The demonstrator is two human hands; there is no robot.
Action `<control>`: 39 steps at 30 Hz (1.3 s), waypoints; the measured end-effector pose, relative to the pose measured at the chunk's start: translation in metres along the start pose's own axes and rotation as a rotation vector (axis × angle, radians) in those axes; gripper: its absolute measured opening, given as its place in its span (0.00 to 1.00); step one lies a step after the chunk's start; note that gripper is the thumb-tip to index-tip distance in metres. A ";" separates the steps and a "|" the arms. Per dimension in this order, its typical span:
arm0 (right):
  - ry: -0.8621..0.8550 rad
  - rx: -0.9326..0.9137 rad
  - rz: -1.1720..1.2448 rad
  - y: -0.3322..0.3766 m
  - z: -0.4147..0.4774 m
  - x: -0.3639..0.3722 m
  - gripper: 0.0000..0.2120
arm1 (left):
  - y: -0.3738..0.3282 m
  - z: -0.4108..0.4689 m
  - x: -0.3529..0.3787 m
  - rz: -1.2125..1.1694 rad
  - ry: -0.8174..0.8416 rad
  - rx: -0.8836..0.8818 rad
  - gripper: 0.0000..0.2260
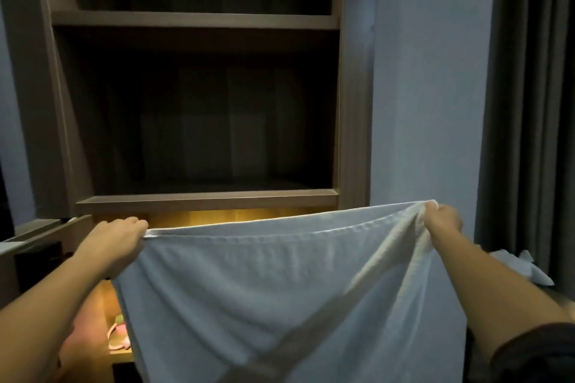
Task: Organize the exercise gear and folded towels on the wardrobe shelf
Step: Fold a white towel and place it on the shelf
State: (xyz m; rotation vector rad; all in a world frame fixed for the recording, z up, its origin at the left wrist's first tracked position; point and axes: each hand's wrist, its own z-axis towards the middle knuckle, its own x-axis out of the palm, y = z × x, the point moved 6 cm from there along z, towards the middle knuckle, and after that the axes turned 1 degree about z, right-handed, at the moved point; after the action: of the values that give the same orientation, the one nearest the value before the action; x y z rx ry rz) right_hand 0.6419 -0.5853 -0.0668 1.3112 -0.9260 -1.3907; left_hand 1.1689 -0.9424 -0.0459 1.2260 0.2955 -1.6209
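A large white towel [280, 289] hangs spread out in front of me, held up by its top edge. My left hand [118, 236] pinches the top left corner. My right hand [440, 217] grips the bunched top right corner. The towel covers most of the lit lower compartment of the dark wooden wardrobe [353, 102]. Above my hands runs a wardrobe shelf [205, 198] with nothing visible on it. Pink and green gear [119, 333] shows in the lit compartment at lower left, mostly hidden by the towel.
A second shelf [193, 19] sits higher up in the wardrobe. A pale wall [432, 87] stands to the right, with a dark curtain [535, 102] beyond it. More white cloth [525, 267] lies at the right behind my forearm. A counter edge [28, 235] is at left.
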 end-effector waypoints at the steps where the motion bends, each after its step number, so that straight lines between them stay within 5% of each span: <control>1: -0.011 0.008 0.016 -0.002 0.002 0.000 0.23 | 0.001 0.000 -0.003 0.037 -0.053 -0.007 0.05; 9: -0.031 0.088 0.245 -0.009 -0.004 0.007 0.21 | 0.019 -0.003 -0.015 -0.183 -0.027 -0.335 0.10; 16: -0.011 -0.090 0.182 -0.009 -0.017 0.010 0.19 | 0.007 -0.005 -0.008 -0.330 0.030 -0.319 0.09; 21: 0.081 -0.211 0.218 0.012 -0.034 0.023 0.13 | -0.019 -0.007 -0.014 -0.529 0.011 -0.243 0.27; 25: 0.061 -0.317 0.152 0.033 -0.053 0.025 0.10 | -0.036 -0.009 -0.041 -0.885 -0.175 -0.236 0.13; 29: 0.050 -0.489 0.106 0.059 -0.081 0.014 0.10 | -0.040 -0.023 -0.060 -1.243 -0.232 -0.198 0.10; 39: 0.058 -0.712 0.074 0.157 -0.142 -0.040 0.09 | -0.013 -0.052 -0.172 -1.429 -0.471 -0.217 0.13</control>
State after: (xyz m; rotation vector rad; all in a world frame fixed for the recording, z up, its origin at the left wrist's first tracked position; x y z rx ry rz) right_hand 0.8028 -0.5711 0.0758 0.7594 -0.3661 -1.4284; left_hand 1.1776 -0.8014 0.0668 0.2969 1.1712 -2.8693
